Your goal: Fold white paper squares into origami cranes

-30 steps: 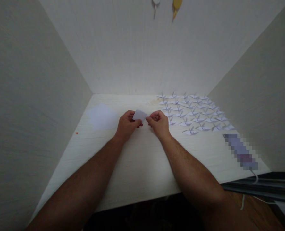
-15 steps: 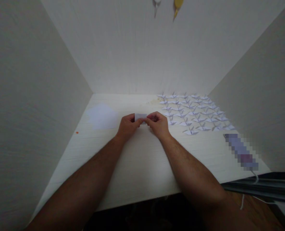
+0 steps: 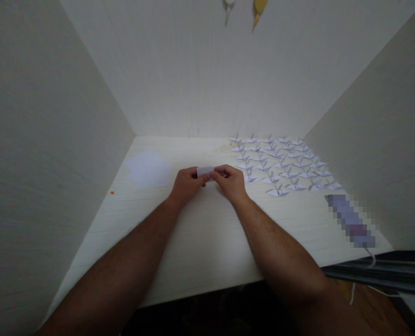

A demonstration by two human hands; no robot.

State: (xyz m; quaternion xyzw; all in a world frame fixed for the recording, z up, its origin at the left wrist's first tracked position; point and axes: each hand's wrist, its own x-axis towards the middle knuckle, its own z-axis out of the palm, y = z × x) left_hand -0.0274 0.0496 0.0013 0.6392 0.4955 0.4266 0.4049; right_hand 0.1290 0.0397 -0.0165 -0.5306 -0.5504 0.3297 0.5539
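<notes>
Between my two hands is a small folded piece of white paper (image 3: 204,173), held a little above the table in the middle of the head view. My left hand (image 3: 188,183) pinches its left side, thumb in front. On the other side my right hand (image 3: 231,180) grips the right edge between thumb and fingers. Both thumbs nearly meet at the paper's lower edge, and the fingers behind it are mostly hidden. Several rows of folded white paper cranes (image 3: 278,192) stand to the right of my right hand.
White paper sheets (image 3: 149,169) lie on the table (image 3: 200,242) at the left, near a tiny orange bit (image 3: 112,192). A blurred-out object (image 3: 350,219) with a white cable (image 3: 370,256) rests by the right edge. Two hooks (image 3: 259,7) hang on the back wall.
The paper has tilted slightly in my fingers, and its visible face looks a little shorter. Both hands keep their hold almost in the same spot.
</notes>
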